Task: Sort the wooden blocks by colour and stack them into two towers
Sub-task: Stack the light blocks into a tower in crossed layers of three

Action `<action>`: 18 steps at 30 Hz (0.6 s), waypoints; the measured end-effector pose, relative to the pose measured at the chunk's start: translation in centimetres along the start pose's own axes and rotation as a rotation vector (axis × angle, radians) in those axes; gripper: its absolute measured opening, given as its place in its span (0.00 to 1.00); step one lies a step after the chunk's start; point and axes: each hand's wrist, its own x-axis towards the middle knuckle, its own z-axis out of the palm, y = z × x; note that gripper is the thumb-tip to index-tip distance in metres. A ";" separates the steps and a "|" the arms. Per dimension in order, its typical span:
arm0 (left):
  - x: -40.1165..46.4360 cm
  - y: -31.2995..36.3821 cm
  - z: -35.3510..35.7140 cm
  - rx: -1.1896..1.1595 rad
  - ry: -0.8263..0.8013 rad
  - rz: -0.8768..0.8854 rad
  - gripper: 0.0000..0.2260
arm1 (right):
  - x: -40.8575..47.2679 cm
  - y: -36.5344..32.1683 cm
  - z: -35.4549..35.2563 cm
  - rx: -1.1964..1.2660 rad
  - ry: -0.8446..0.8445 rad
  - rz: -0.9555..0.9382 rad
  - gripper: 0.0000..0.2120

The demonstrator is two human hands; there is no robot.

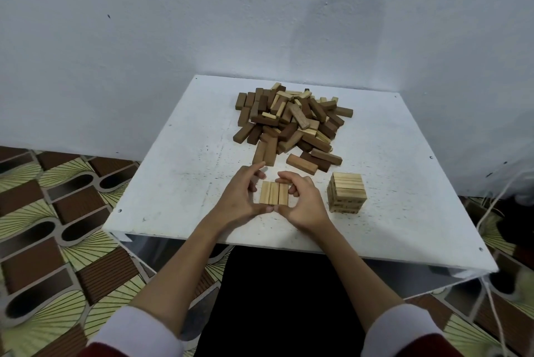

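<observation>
Blocks in a row of 3 light pieces [274,193] lie flat on the white desk [173,183], side by side and touching, near the front edge and between both hands. Left hand [239,197] cups the row from the left, its fingers curled toward the far end and its thumb at the near end; right hand [300,203] mirrors it on the right, fingers bent over the far right corner, thumb low at the near edge. The 2 thumbs meet just in front of the row, so each grip looks pressed in against the blocks, squaring them up rather than lifting them. Just to the right, apart from the right hand, stands a short light tower [346,192] of several crossed layers, judged to be the first colour's stack well begun. Farther back sits the mixed pile [291,125] of dark and light blocks, still large, with a few dark pieces strayed toward the hands. No dark tower shows anywhere, so the task appears to be at an early stage: most sorting remains, and this row of 3 seems either a next layer for the light tower or a fresh base. Patterned floor [57,226] surrounds the desk.
</observation>
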 end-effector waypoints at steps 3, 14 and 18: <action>0.0 0.2 -0.3 0.038 -0.053 -0.005 0.40 | 0.1 0.1 0.0 -0.001 -0.006 -0.009 0.34; -0.1 0.3 -0.2 0.072 -0.048 -0.015 0.40 | 0.1 0.4 0.0 0.018 -0.010 -0.028 0.35; -0.1 0.4 -0.2 0.092 -0.043 -0.012 0.40 | 0.1 0.4 0.0 0.017 -0.017 -0.037 0.35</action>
